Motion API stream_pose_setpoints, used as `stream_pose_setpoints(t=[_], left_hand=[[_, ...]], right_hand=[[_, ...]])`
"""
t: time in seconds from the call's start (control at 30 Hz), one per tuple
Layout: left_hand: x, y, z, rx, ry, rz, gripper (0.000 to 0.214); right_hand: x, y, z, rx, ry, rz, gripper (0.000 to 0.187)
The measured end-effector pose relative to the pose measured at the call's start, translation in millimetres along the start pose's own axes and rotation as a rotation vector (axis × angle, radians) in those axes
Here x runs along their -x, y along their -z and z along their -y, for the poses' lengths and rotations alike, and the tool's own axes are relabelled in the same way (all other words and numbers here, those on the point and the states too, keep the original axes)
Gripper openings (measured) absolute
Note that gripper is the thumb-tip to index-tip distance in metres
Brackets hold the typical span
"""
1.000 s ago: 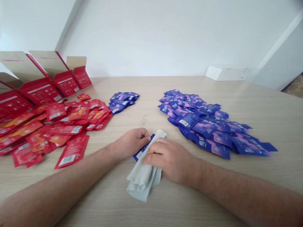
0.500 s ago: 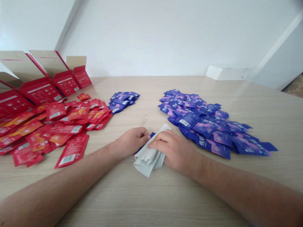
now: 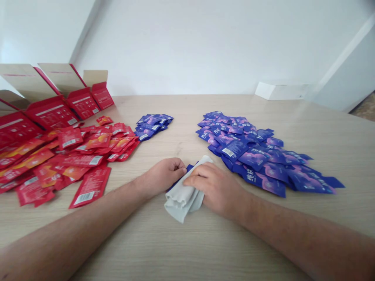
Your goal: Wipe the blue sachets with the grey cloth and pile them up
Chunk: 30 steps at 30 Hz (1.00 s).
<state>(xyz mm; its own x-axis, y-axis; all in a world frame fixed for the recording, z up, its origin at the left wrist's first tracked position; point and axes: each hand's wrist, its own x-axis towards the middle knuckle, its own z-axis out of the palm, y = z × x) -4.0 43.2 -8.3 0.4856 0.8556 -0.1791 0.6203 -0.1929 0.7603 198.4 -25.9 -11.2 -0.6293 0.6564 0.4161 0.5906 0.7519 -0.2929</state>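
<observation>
My right hand (image 3: 215, 185) is closed on a folded white cloth (image 3: 183, 195), its fingers pressing the cloth down near the table's middle. Under the cloth's upper left edge lies a blue sachet (image 3: 190, 167), mostly covered. My left hand (image 3: 168, 174) is closed, thumb and fingers pinching the left side of that sachet. A large heap of blue and purple sachets (image 3: 252, 152) spreads to the right of my right hand. Beyond my left hand sits a smaller blue pile (image 3: 152, 125).
Many red and orange sachets (image 3: 88, 156) cover the table (image 3: 181, 249) on the left. Behind them stand several open red cartons (image 3: 83, 102) with raised flaps. A white box (image 3: 278, 91) lies at the back right by the wall.
The cloth has shifted slightly towards me at its lower end, and a little more of the blue sachet shows at its upper edge. Both hands stay nearly in place.
</observation>
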Motion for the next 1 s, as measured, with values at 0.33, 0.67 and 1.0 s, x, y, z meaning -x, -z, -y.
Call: stream_pose_setpoints(t=[0.33, 0.67, 1.0], left_hand=[[2.3, 1.3, -4.8, 0.007, 0.012, -0.003, 0.028], [0.8, 1.0, 0.5, 0.009, -0.02, -0.017, 0.029], [2.0, 0.5, -0.5, 0.004, -0.038, -0.017, 0.029]], right_hand=[[-0.3, 0.0, -2.2, -0.016, -0.018, -0.007, 0.028], [0.0, 0.2, -0.8, 0.001, 0.002, 0.011, 0.028], [-0.2, 0.2, 1.2, -0.016, 0.08, 0.016, 0.023]])
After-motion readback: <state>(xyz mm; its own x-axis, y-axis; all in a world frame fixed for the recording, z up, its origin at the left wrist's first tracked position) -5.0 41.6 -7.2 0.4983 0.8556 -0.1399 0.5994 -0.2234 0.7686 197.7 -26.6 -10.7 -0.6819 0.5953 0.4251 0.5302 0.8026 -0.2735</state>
